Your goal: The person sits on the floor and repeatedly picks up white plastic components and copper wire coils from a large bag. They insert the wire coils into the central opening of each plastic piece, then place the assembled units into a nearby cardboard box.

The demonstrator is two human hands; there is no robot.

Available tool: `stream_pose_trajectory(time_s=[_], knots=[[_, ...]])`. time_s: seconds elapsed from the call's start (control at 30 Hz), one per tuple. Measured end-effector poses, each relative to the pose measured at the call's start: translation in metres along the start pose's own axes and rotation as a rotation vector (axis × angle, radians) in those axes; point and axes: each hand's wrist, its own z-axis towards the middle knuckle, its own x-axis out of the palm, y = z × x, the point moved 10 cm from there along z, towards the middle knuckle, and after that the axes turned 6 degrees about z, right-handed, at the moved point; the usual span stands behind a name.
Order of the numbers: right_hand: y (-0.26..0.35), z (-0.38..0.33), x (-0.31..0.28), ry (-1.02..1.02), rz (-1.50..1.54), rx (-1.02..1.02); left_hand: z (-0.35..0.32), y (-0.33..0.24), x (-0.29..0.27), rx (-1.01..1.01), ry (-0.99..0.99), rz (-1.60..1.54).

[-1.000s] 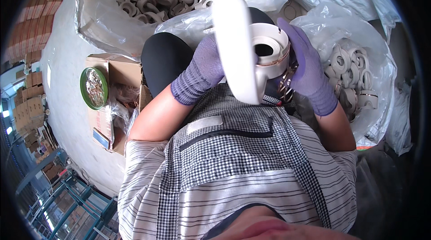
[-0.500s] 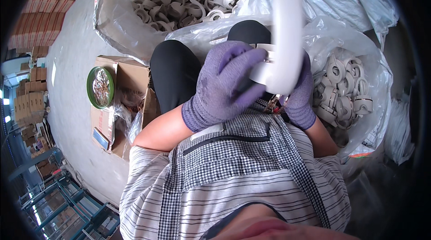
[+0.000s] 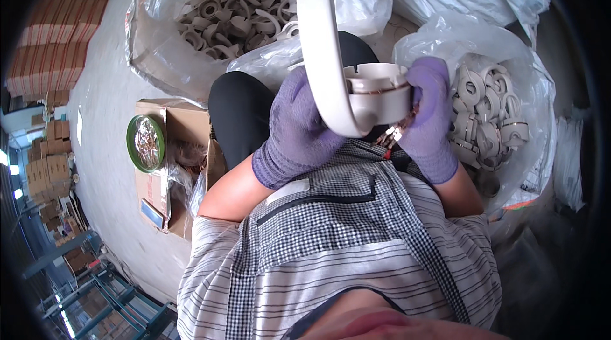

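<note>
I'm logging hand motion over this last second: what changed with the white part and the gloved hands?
The white plastic part turned in both hands, its long curved flange now upright and ring wall facing right. The left hand shifted across its lower side; the right hand kept its grip. Bags and box unchanged.

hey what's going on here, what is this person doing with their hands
A seated person in purple knit gloves holds a white plastic part, a long curved piece with a round collar, up over their lap. The left hand grips its curved side; the right hand pinches the collar's edge, with small copper-coloured metal pieces just beneath. Clear plastic bags of similar pale parts sit ahead and to the right. A green dish rests on a cardboard box to the left.
</note>
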Motion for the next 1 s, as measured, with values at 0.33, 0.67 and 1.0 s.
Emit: stream_pose_trajectory(time_s=[0.33,0.67,1.0], knots=[[-0.127,-0.073,-0.057,-0.138,0.312,0.603,0.006,0.011,0.091,-0.128,0.334,-0.341],[-0.235,-0.177,-0.331,-0.484,-0.722,0.845,-0.018,0.064,0.056,-0.171,0.308,-0.245],[-0.237,-0.148,-0.365,-0.333,-1.024,0.722,-0.015,0.201,-0.034,-0.370,0.226,0.311]])
